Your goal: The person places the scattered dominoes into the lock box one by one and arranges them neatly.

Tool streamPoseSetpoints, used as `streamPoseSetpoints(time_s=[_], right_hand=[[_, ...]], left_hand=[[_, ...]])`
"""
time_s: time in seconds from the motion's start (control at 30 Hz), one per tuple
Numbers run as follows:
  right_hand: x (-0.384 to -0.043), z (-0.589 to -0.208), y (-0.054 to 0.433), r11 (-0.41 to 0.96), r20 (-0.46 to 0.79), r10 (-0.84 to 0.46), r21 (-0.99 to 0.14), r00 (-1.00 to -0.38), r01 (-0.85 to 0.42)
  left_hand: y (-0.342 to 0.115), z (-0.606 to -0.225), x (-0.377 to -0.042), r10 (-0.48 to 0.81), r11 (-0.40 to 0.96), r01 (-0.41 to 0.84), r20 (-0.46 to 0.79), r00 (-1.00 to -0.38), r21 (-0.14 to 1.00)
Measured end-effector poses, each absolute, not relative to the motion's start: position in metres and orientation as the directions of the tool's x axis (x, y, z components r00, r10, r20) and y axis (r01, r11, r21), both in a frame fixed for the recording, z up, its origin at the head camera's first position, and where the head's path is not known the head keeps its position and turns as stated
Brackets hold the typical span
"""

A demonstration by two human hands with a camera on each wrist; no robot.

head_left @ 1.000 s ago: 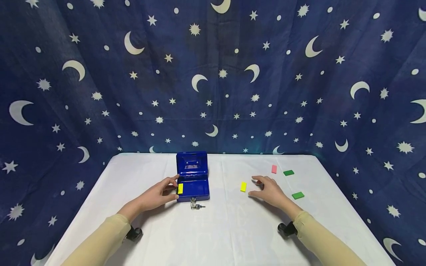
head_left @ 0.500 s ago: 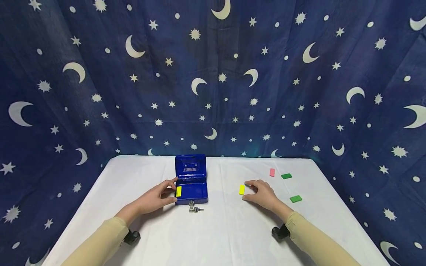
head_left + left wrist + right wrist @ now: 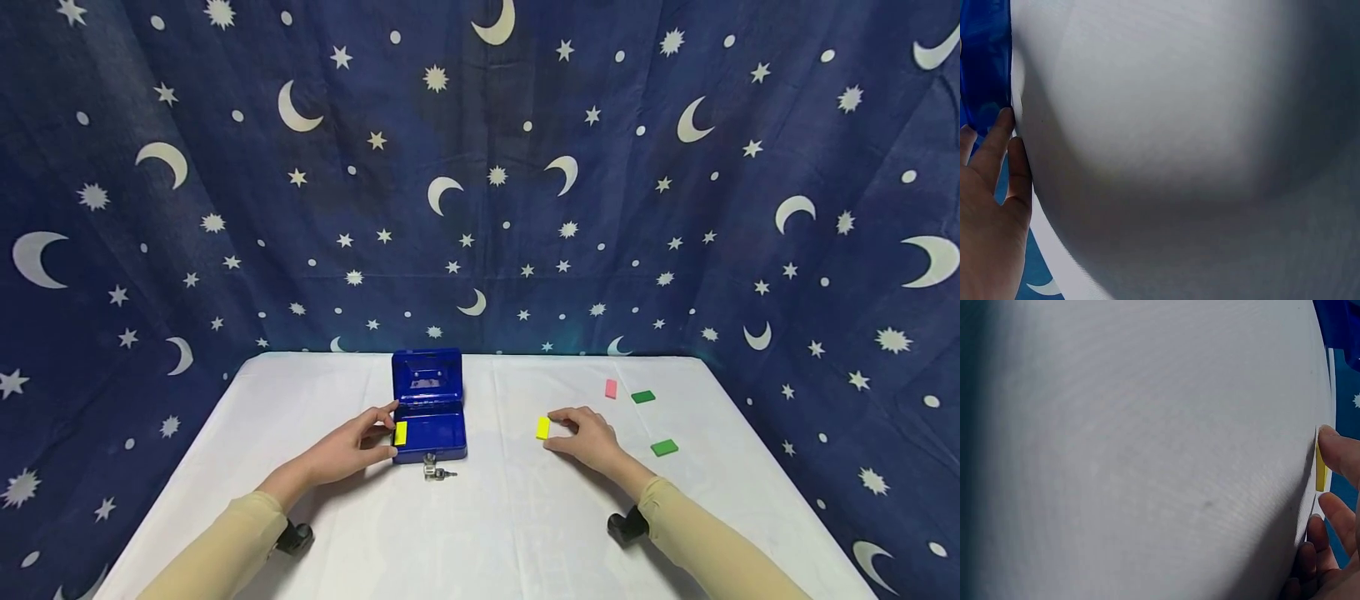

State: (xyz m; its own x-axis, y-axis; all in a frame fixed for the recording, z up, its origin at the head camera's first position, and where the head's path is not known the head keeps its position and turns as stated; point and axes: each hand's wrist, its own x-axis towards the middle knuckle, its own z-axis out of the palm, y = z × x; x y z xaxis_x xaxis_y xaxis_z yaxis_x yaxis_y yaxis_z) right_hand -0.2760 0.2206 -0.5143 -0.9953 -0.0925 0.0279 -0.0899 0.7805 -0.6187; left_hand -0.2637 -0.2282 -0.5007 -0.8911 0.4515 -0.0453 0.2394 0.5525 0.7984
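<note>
Head view — touching box (image 3: 448,455)'s left side with left hand (image 3: 347,451), fingers spread; bracketing yellow block (image 3: 542,428) on table (image 3: 517,533) with right hand (image 3: 592,442) — pinched or not, can't tell. Likely mid-grasp; needing firm pinch before lifting. Farther off, pink block (image 3: 611,389).

White-covered counter (image 3: 495,533) and things on it.
An open blue box (image 3: 442,435) stands left of the middle, and at its front is a small metal piece (image 3: 431,473), too small to name surely. Right of the middle is a yellow block (image 3: 542,428). Farther right lie a pink block (image 3: 611,389) and, near it, one green block (image 3: 642,397); another green block (image 3: 664,448) lies closer to the front.
</note>
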Motion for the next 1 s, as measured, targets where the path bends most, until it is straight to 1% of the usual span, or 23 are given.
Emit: streamPoseSetpoints(time_s=[0.83, 1.0], right_hand=[[-0.2782, -0.5168, 0.2204, 0.782, 0.025, -0.067, -0.620, -0.997, -0.068], [-0.2788, -0.5173, 0.2195, 0.780, 0.034, -0.074, -0.620, -0.997, -0.079]], left_hand=[[-0.2274, -0.4979, -0.2643, 0.457, 0.566, 0.247, -0.049, -0.888, 0.787], [-0.2278, -0.4984, -0.2644, 0.448, 0.571, 0.243, -0.049, -0.893, 0.784]])
